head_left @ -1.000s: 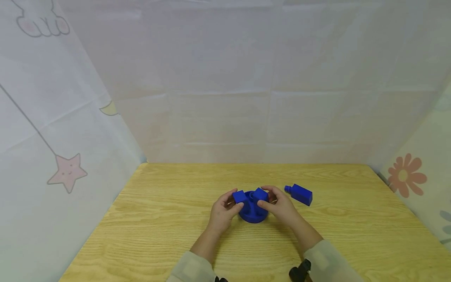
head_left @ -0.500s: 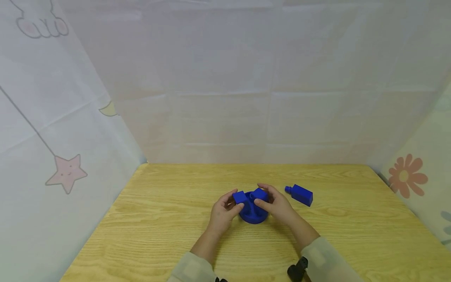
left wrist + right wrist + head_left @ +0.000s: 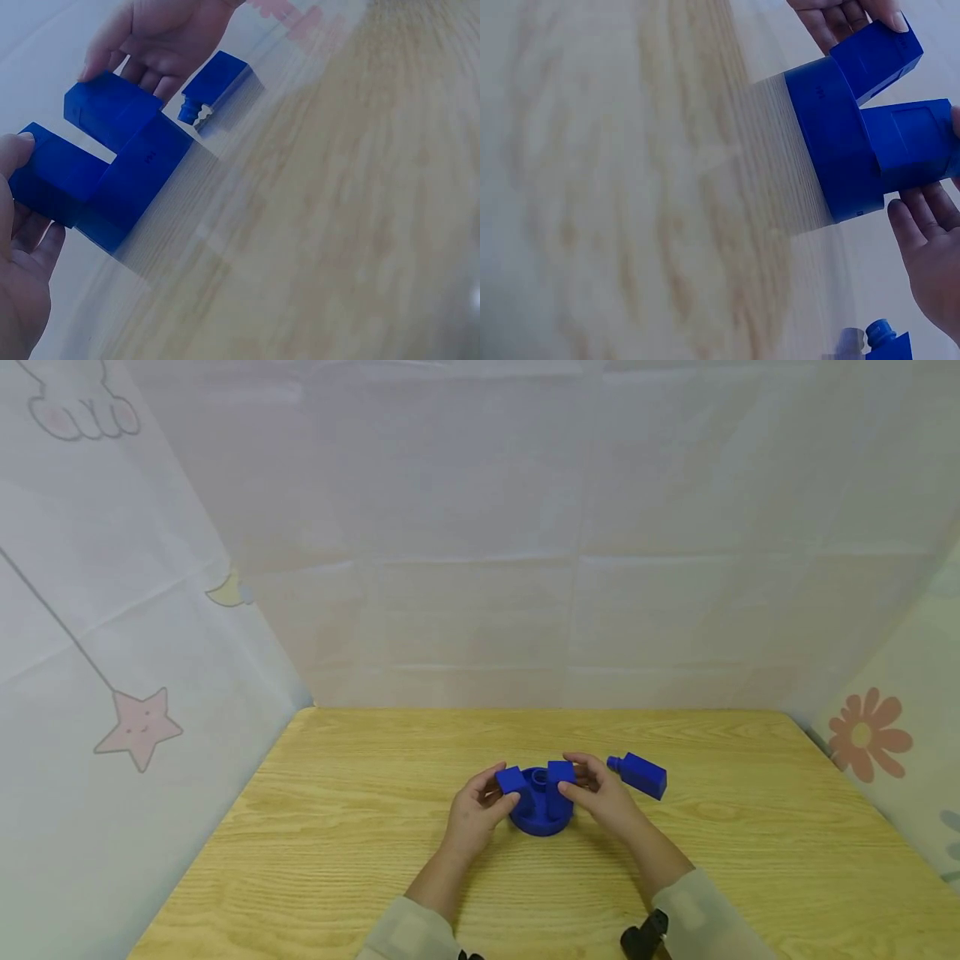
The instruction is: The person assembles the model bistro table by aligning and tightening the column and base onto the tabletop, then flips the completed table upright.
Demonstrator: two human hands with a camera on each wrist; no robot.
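Note:
A round blue base lies on the wooden table, with two blue blocks standing in it. My left hand pinches the left block, its thumb on the near face. Thumb and fingers of my right hand pinch the right block, which stands upright. In the left wrist view the base carries both blocks, with my right hand behind the far one. The right wrist view shows the base from its side.
A third blue block with a threaded neck lies on its side just right of my right hand, also as that lying block in the left wrist view. Fabric walls with prints stand around the table on three sides.
The right block was tilted in my right hand over the base; it now stands upright in it. My left hand and its block have stayed put.

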